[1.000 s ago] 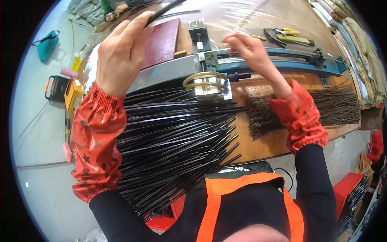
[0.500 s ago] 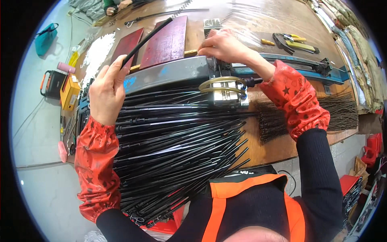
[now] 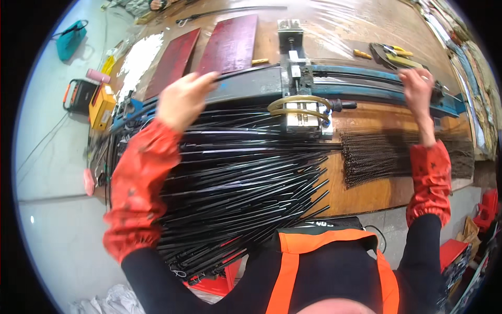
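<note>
My left hand (image 3: 183, 99), slightly smeared by motion, is closed round a thin black rod (image 3: 248, 71), which runs along the top of the grey metal beam (image 3: 251, 86) toward a clamp device (image 3: 295, 68) with yellowish hoses. At the right end of the blue rail (image 3: 361, 86), my right hand (image 3: 418, 86) has its fingers curled in. Whatever they grip is too small to make out. Below the beam, a thick pile of black rods (image 3: 230, 178) spreads across the bench. To its right lies a bundle of dark coil springs (image 3: 374, 157).
Two dark red boards (image 3: 230, 42) lie behind the beam. Pliers and a clamp (image 3: 392, 55) sit at the far right, near rolled sheets (image 3: 460, 63). A white heap (image 3: 138, 63) and a yellow box (image 3: 102, 107) stand left. Another person's hand (image 3: 157, 4) shows at the far edge.
My left hand has brought the black rod down from a raised slant onto the beam. My right hand has moved from the clamp device to the rail's right end. The view has shifted slightly.
</note>
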{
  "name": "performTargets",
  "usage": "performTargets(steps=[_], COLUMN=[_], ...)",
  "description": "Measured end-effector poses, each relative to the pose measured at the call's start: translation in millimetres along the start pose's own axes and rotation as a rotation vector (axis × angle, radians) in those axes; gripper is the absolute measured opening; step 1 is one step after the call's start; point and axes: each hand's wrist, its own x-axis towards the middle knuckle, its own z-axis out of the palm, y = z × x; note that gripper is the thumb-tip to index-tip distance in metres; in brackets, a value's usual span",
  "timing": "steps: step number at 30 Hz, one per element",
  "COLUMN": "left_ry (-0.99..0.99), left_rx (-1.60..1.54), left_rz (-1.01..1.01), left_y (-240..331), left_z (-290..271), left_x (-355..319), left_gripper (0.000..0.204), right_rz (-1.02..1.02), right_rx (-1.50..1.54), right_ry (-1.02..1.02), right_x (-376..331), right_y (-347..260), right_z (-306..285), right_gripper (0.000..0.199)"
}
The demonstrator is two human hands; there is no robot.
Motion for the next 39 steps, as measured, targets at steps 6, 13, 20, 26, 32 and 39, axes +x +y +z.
performTargets(steps=[6, 13, 20, 26, 32, 39], left_ry=[0.011, -0.032, 0.099, 0.177, 0.331, -0.040], left_rx=[-0.137, -0.214, -0.394, -0.363, -0.307, -0.173], left_rz=[0.085, -0.041, -0.082, -0.056, 0.113, -0.037], left_y=[42, 44, 50, 54, 56, 59], left_z=[67, 78, 88, 91, 107, 97], left_x=[71, 65, 69, 64, 78, 76], left_gripper=[0.017, 0.022, 0.017, 0.019, 0.019, 0.026], right_rz=[0.055, 0.068, 0.073, 0.135, 0.215, -0.052], right_rx=[0.123, 0.215, 0.196, 0.168, 0.141, 0.274], right_ry=[0.036, 0.064, 0.122, 0.097, 0.198, 0.184], right_x=[-24, -35, -31, -32, -54, -24], right_y=[33, 39, 32, 23, 41, -108], right_z=[5, 21, 20, 21, 13, -10], right_gripper=[0.009, 0.012, 0.014, 0.012, 0.020, 0.029])
